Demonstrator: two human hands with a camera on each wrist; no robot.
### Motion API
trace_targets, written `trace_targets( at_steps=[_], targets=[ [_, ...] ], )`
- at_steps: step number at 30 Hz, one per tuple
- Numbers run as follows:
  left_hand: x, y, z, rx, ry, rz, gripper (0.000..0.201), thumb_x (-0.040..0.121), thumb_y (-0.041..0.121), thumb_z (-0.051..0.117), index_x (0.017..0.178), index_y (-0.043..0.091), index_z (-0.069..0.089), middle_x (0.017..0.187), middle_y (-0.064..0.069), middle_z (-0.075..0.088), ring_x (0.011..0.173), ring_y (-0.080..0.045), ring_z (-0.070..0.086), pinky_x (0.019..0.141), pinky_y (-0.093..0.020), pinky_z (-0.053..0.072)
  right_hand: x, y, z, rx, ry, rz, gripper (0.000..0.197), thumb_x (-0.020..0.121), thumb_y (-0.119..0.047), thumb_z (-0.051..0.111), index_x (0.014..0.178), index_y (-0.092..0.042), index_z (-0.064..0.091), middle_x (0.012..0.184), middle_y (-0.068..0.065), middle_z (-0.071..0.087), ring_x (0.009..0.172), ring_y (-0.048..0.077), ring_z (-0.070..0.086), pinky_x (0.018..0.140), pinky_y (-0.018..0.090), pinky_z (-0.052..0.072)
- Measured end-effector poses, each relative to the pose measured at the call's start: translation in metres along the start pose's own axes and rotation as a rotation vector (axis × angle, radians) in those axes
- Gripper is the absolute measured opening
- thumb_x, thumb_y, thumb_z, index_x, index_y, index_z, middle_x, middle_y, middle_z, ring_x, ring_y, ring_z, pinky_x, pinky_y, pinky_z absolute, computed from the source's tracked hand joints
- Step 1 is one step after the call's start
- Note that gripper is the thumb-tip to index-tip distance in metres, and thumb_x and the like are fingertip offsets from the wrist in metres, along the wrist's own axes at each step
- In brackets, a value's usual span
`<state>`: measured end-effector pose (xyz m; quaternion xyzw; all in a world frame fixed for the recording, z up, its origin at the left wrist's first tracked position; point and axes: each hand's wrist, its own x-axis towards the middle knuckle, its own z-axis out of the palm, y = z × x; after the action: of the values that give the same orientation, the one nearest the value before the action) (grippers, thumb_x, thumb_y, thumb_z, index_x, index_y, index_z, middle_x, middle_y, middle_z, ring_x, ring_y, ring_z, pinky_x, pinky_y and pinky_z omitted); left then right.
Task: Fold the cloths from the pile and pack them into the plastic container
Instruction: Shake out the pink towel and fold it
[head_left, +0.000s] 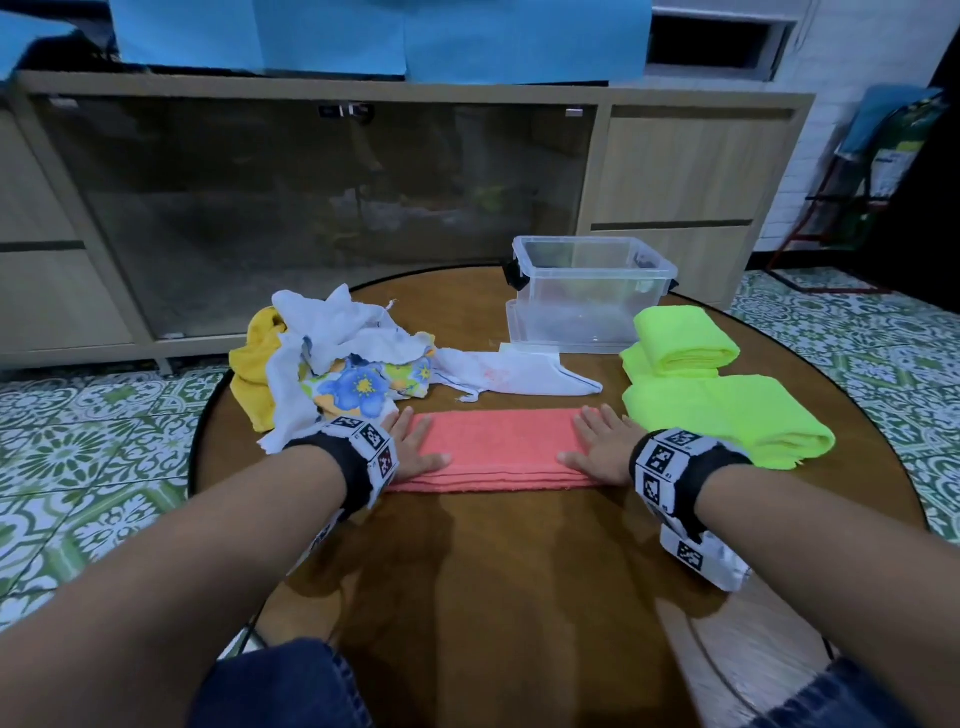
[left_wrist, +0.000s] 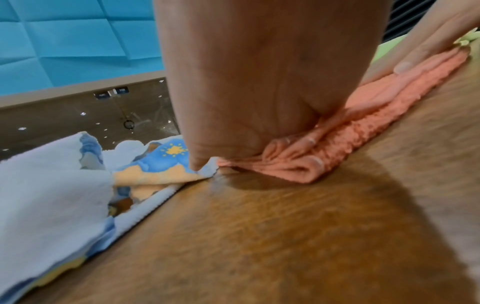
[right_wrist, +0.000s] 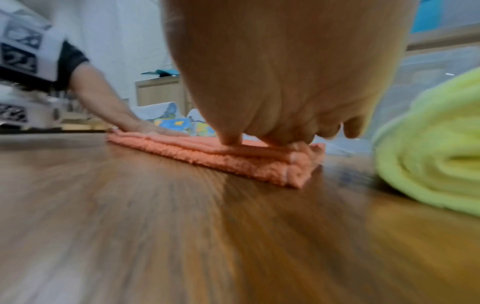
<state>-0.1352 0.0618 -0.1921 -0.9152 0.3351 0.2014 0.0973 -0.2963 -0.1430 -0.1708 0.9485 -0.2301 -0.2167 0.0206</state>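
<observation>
A pink cloth (head_left: 496, 447) lies folded into a long strip on the round wooden table (head_left: 493, 571). My left hand (head_left: 415, 447) presses flat on its left end and my right hand (head_left: 602, 449) presses flat on its right end, fingers straight. In the left wrist view the left hand (left_wrist: 259, 102) bears down on the pink cloth (left_wrist: 350, 127). The right wrist view has the right hand (right_wrist: 272, 82) on the layered end of the pink cloth (right_wrist: 246, 160). The clear plastic container (head_left: 589, 291) stands open behind, with nothing in it.
A pile of unfolded cloths (head_left: 332, 358), white, yellow and flowered, lies at the left, touching my left wrist. A white cloth (head_left: 519, 371) lies spread before the container. Two folded neon green cloths (head_left: 717, 395) sit at the right. A wooden cabinet (head_left: 363, 208) stands behind.
</observation>
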Motion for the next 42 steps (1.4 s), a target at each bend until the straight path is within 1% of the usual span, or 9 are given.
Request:
trace_targets(
  at_steps=[3, 10, 23, 28, 30, 32, 35, 39, 42],
  targets=[
    [0.003, 0.0, 0.0, 0.016, 0.009, -0.005, 0.078, 0.091, 0.065, 0.023, 0.15, 0.024, -0.009, 0.157, -0.007, -0.015, 0.146, -0.025, -0.01, 0.116, -0.049, 0.002, -0.005, -0.024, -0.013, -0.049, 0.12, -0.121, 0.073, 0.097, -0.056, 0.015, 0.15, -0.01, -0.005, 0.157, 0.008, -0.014, 0.146, 0.024, -0.01, 0.118, 0.039, 0.0],
    [-0.006, 0.004, 0.002, 0.054, 0.036, -0.022, 0.076, 0.093, 0.063, 0.02, 0.15, 0.023, -0.01, 0.157, -0.006, -0.016, 0.146, -0.024, -0.01, 0.116, -0.046, 0.0, 0.004, -0.096, -0.002, 0.042, -0.042, -0.239, 0.071, 0.097, -0.057, 0.016, 0.15, -0.017, -0.012, 0.156, 0.006, -0.019, 0.145, 0.025, -0.013, 0.118, 0.041, -0.001],
    [-0.008, 0.001, -0.002, 0.019, 0.025, 0.014, 0.075, 0.093, 0.063, 0.019, 0.15, 0.025, -0.011, 0.157, -0.005, -0.018, 0.145, -0.024, -0.012, 0.116, -0.049, -0.001, -0.002, 0.002, 0.003, 0.047, -0.084, 0.036, 0.071, 0.098, -0.053, 0.018, 0.15, -0.012, -0.008, 0.157, 0.007, -0.015, 0.146, 0.03, -0.005, 0.119, 0.044, 0.009],
    [-0.015, -0.002, -0.027, -0.009, 0.132, -0.041, 0.06, 0.1, 0.043, 0.03, 0.15, 0.015, 0.013, 0.153, -0.015, 0.022, 0.137, -0.032, 0.031, 0.107, -0.042, 0.033, 0.0, -0.004, -0.018, -0.09, 0.132, -0.04, 0.057, 0.1, -0.039, 0.027, 0.149, -0.011, 0.016, 0.158, 0.007, 0.007, 0.145, 0.026, 0.009, 0.116, 0.041, 0.017],
    [-0.015, -0.006, -0.038, -0.02, 0.181, -0.123, 0.045, 0.098, 0.03, 0.039, 0.138, 0.008, 0.035, 0.131, -0.013, 0.05, 0.115, -0.026, 0.055, 0.083, -0.032, 0.046, -0.002, -0.007, -0.027, -0.059, 0.158, -0.12, 0.056, 0.1, -0.035, 0.033, 0.149, -0.014, 0.017, 0.158, 0.006, 0.01, 0.144, 0.026, 0.015, 0.115, 0.039, 0.022],
    [-0.01, -0.01, -0.042, -0.055, 0.155, -0.162, 0.022, 0.097, 0.024, 0.041, 0.099, 0.007, 0.055, 0.096, -0.005, 0.06, 0.086, -0.015, 0.06, 0.063, -0.022, 0.04, -0.006, -0.019, -0.034, -0.022, 0.135, -0.199, 0.057, 0.099, -0.033, 0.037, 0.149, -0.015, 0.017, 0.157, 0.004, 0.013, 0.143, 0.025, 0.019, 0.114, 0.038, 0.024],
    [-0.012, -0.009, -0.042, -0.152, 0.136, -0.218, 0.035, 0.093, 0.025, 0.05, 0.062, 0.012, 0.04, 0.064, -0.002, 0.044, 0.06, -0.014, 0.048, 0.052, -0.021, 0.031, -0.009, -0.046, -0.042, 0.016, 0.145, -0.297, 0.057, 0.098, -0.034, 0.041, 0.148, -0.014, 0.021, 0.155, 0.004, 0.02, 0.14, 0.024, 0.026, 0.113, 0.04, 0.028],
    [-0.02, 0.003, -0.042, -0.255, 0.069, -0.224, 0.037, 0.097, 0.028, 0.047, 0.123, 0.003, 0.052, 0.123, -0.014, 0.057, 0.12, -0.025, 0.053, 0.094, -0.031, 0.044, -0.002, -0.087, -0.041, 0.071, 0.09, -0.369, 0.058, 0.098, -0.036, 0.042, 0.147, -0.01, 0.024, 0.155, 0.008, 0.02, 0.142, 0.029, 0.021, 0.114, 0.043, 0.026],
    [-0.013, 0.009, -0.035, -0.436, 0.206, -0.162, 0.039, 0.095, 0.024, 0.048, 0.127, 0.0, 0.049, 0.126, -0.016, 0.056, 0.116, -0.029, 0.054, 0.088, -0.031, 0.043, 0.005, -0.105, -0.027, 0.063, 0.013, -0.311, 0.064, 0.099, -0.039, 0.034, 0.151, -0.011, 0.009, 0.158, 0.012, 0.004, 0.145, 0.032, 0.007, 0.118, 0.043, 0.014]
  ],
)
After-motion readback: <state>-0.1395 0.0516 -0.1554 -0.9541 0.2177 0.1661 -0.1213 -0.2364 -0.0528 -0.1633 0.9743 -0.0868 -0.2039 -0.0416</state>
